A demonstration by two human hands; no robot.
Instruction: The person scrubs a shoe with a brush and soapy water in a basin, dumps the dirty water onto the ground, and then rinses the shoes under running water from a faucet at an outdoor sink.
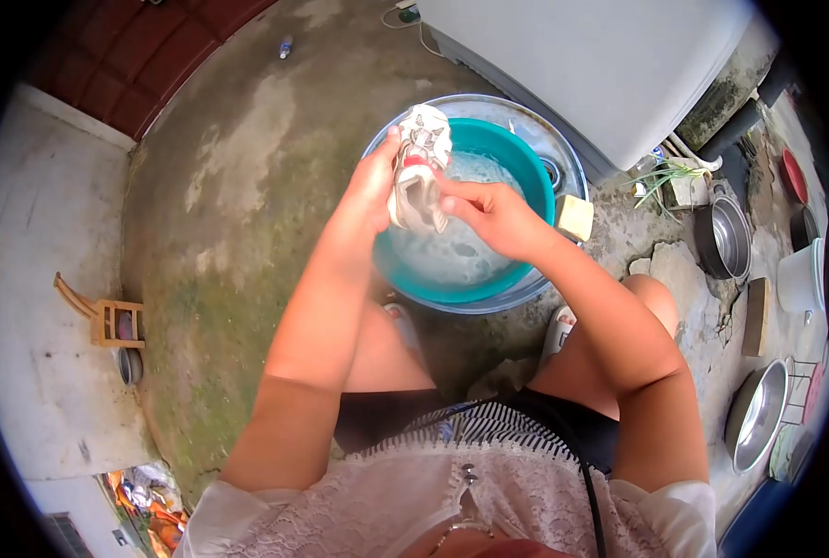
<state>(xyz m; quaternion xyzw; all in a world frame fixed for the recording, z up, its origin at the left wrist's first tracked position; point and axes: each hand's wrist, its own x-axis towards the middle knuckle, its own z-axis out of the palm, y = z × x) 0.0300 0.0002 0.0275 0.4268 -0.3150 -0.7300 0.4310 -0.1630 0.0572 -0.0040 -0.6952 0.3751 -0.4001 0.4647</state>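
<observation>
Well, nearest you, your sandalled feet stand apart, one sandal [560, 330] by the metal basin [572, 149], probably so that you can sit close with your arms free. Your right hand [498, 219] has its thumb and forefinger pinched at the edge of the shoe's opening, seemingly to steady the collar. Your left hand [374, 181] is closed around the other side of the white shoe [424, 126], taking most of its weight, I'd judge. You hold the shoe above the cloudy water [461, 251] in the teal basin [530, 172], likely so drips land there; its long axis runs roughly away from you, toe pointing outward, heel toward you, opening up. The teal basin sits inside the wider metal one, perhaps to catch spills. A pale yellow block [575, 218] lies at the metal rim, within your right hand's reach. Farther out, a small bottle [286, 46] lies on the floor [238, 121].
</observation>
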